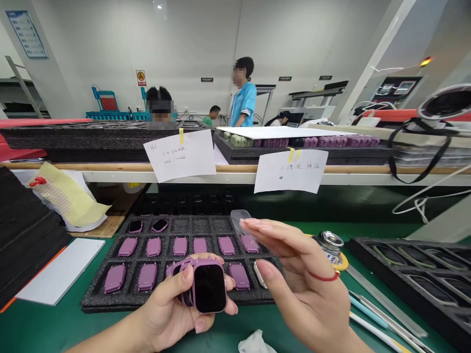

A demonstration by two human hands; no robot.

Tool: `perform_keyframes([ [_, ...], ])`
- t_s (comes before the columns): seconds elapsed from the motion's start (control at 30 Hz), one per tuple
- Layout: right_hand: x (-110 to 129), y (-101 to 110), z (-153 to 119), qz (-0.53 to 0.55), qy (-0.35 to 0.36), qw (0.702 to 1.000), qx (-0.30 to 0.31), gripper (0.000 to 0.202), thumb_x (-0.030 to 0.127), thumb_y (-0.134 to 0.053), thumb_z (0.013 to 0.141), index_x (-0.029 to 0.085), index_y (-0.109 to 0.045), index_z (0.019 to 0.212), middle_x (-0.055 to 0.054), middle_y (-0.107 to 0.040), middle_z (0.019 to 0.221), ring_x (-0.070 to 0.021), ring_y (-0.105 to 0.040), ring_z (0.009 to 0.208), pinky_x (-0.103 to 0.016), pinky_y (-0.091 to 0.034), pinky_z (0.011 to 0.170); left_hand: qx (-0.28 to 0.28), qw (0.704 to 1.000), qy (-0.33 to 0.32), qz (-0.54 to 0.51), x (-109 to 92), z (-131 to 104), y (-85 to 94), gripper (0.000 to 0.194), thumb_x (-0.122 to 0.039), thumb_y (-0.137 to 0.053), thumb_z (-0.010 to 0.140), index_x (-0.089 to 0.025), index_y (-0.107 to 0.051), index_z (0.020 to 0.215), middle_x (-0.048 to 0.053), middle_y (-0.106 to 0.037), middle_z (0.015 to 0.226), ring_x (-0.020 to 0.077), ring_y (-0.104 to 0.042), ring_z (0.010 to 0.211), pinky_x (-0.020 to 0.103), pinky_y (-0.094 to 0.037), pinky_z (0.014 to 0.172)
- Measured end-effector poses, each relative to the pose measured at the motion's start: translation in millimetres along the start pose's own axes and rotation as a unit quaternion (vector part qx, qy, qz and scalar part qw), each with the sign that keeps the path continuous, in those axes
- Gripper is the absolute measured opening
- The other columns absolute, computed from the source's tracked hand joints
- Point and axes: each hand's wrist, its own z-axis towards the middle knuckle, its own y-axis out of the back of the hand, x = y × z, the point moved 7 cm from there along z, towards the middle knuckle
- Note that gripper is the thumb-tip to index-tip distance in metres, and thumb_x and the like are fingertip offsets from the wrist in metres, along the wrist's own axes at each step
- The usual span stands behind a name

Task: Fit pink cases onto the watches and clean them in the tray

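Hold purple watch cases (210,306) at lower centre of frame by rims in closed left grip (167,304), thumb off black screen (209,284); handle clear film (239,214) near right grip (312,279) by edges, can't tell if gripped

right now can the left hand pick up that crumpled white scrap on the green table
Likely not as is: the left hand holds purple watches, though nothing visible stands between it and the white scrap.

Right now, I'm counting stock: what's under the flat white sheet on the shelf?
Green cases and purple cases show along the front; the white sheet hides anything farther back.
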Motion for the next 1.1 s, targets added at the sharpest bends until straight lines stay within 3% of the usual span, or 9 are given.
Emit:
perform_keyframes([
  [0.13,4,-9,-8,0.047,0.017,0.995,0.084,0.049,0.042,-0.048,0.102,0.027,-0.039,0.148,-0.009,-0.066,0.129,-0.0250,-0.067,0.116,-0.040,-0.057,0.100,-0.016,1.000,0.004,0.005,2,-1,3.1,0.034,-0.041,-0.073,0.087,-0.019,-0.075,0.112,0.009,-0.079,0.099,0.0196,-0.077,0.087,0.012,-0.044,0.050],
  [0.2,0,-10,-7,0.030,-0.003,0.996,0.088,0.045,0.037,-0.047,0.103,0.028,-0.041,0.146,-0.009,-0.068,0.125,-0.0235,-0.068,0.113,-0.038,-0.058,0.097,-0.028,1.000,0.002,0.008,2,-2,4.7,0.033,-0.042,-0.073,0.087,-0.019,-0.075,0.111,0.010,-0.079,0.099,0.0196,-0.077,0.086,0.012,-0.043,0.049],
  [0.3,-11,-2,-1,-0.012,-0.046,0.999,0.018,0.037,0.017,-0.047,0.101,0.027,-0.050,0.137,-0.008,-0.066,0.126,-0.0209,-0.065,0.118,-0.036,-0.056,0.101,-0.042,0.999,-0.001,0.011,1,-2,6.3,0.033,-0.041,-0.073,0.086,-0.019,-0.075,0.111,0.010,-0.079,0.099,0.0197,-0.077,0.085,0.013,-0.042,0.049],
  [0.4,-7,3,5,-0.060,-0.012,0.998,-0.026,0.040,0.004,-0.052,0.094,0.025,-0.056,0.129,-0.009,-0.065,0.125,-0.0219,-0.064,0.119,-0.040,-0.055,0.104,-0.057,0.998,0.005,0.016,1,-1,7.9,0.036,-0.043,-0.075,0.084,-0.019,-0.075,0.110,0.011,-0.078,0.097,0.0203,-0.076,0.084,0.014,-0.041,0.048],
  [0.5,9,-2,5,-0.097,0.063,0.993,-0.002,0.039,0.001,-0.060,0.089,0.024,-0.060,0.121,-0.008,-0.068,0.116,-0.0216,-0.066,0.112,-0.037,-0.058,0.098,-0.068,0.998,0.008,0.015,1,0,9.6,0.036,-0.044,-0.078,0.081,-0.019,-0.076,0.108,0.011,-0.078,0.097,0.0201,-0.076,0.083,0.014,-0.040,0.048],
  [0.6,10,-15,2,-0.085,0.024,0.995,0.052,0.038,0.014,-0.068,0.088,0.022,-0.058,0.124,-0.011,-0.062,0.126,-0.0236,-0.062,0.120,-0.037,-0.056,0.101,-0.091,0.996,0.010,0.009,2,-1,13.1,0.034,-0.043,-0.080,0.079,-0.021,-0.078,0.105,0.009,-0.078,0.094,0.0163,-0.074,0.076,0.014,-0.042,0.049],
  [0.87,-9,-45,-14,-0.035,-0.139,0.960,0.239,0.118,0.019,-0.096,0.057,0.034,-0.029,0.153,-0.009,-0.044,0.148,-0.0239,-0.050,0.138,-0.030,-0.048,0.110,-0.090,0.996,0.008,0.025,1,-3,10.3,0.035,-0.043,-0.081,0.078,-0.021,-0.079,0.105,0.009,-0.079,0.095,0.0185,-0.076,0.081,0.014,-0.043,0.049],
  [1.0,-7,-29,-7,-0.003,-0.118,0.978,0.172,0.092,0.024,-0.085,0.076,0.031,-0.033,0.152,-0.011,-0.045,0.151,-0.0264,-0.051,0.137,-0.039,-0.046,0.113,-0.085,0.996,0.006,0.023,1,-3,10.4,0.036,-0.042,-0.080,0.079,-0.022,-0.078,0.108,0.009,-0.079,0.097,0.0175,-0.076,0.081,0.014,-0.045,0.052],
  [1.1,4,-4,1,0.002,-0.040,0.998,0.044,0.050,0.009,-0.066,0.089,0.028,-0.055,0.134,-0.008,-0.069,0.126,-0.0233,-0.068,0.118,-0.038,-0.058,0.102,-0.088,0.996,0.005,0.021,2,-3,13.4,0.037,-0.043,-0.080,0.079,-0.021,-0.077,0.108,0.010,-0.078,0.097,0.0180,-0.075,0.081,0.014,-0.045,0.051],
])
